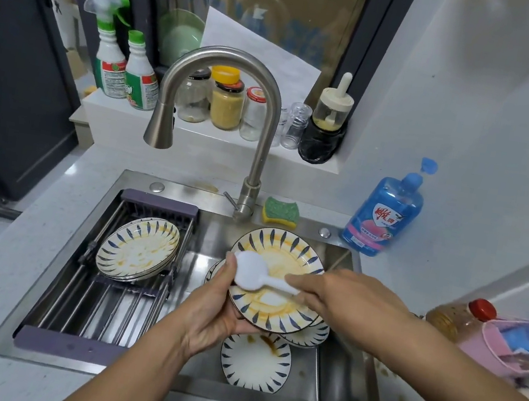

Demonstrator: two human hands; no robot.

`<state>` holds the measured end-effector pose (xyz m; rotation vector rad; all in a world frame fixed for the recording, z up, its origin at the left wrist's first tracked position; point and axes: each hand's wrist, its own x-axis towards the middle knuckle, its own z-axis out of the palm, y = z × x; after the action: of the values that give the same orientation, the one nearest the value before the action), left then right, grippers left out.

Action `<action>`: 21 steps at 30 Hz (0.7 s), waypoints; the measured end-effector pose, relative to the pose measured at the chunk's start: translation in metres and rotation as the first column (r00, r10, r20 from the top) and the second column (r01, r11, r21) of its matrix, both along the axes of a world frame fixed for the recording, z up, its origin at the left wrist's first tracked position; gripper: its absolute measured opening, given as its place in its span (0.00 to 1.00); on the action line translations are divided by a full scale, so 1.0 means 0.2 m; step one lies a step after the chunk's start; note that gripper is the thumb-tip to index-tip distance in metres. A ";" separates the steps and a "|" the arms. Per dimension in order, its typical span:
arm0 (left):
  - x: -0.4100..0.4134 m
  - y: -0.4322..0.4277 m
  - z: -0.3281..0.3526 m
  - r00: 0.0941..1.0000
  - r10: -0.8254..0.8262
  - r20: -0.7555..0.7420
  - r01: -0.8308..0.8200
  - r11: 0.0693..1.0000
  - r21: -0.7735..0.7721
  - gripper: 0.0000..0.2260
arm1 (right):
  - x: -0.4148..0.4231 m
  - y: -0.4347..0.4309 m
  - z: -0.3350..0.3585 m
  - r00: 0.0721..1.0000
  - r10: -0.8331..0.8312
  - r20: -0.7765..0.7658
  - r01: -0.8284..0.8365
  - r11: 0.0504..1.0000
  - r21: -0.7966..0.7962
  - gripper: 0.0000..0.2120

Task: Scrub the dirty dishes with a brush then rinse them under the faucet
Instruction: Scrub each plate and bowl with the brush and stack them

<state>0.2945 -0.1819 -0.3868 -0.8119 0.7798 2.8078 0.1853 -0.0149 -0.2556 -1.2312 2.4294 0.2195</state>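
White brush [249, 276] seemingly touches plate [284, 255] rim beside left hand [217, 314].

Both bare forearms reach forward, the left from the bottom edge, the right from the lower right. The left hand [221, 311] is turned palm-up, thumb over the rim and fingers beneath a stained, blue-leaf-patterned ceramic plate [285, 259]. The right hand [334, 296], knuckles up, curls its fingers [303, 284] around the handle of a white plastic round-headed brush [250, 272].
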 end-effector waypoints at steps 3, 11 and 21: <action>0.01 0.01 0.02 0.999 0.031 0.031 -0.031 0.999 0.032 0.36 | 0.01 0.02 -0.02 0.998 0.037 0.043 -0.039 0.998 0.040 0.19; 0.00 -0.05 -0.01 0.995 0.070 0.065 -0.063 0.993 -0.104 0.21 | -0.07 0.17 0.08 0.993 -0.009 -0.120 0.037 0.972 0.231 0.15; -0.01 0.07 -0.03 0.994 -0.109 0.010 0.110 0.985 -0.134 0.22 | -0.03 0.04 0.00 0.990 0.019 -0.143 -0.004 0.994 0.107 0.19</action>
<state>0.2925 -0.1687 -0.3929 -0.7660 0.9911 2.6809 0.1796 -0.0066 -0.2553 -1.2212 2.4961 0.4495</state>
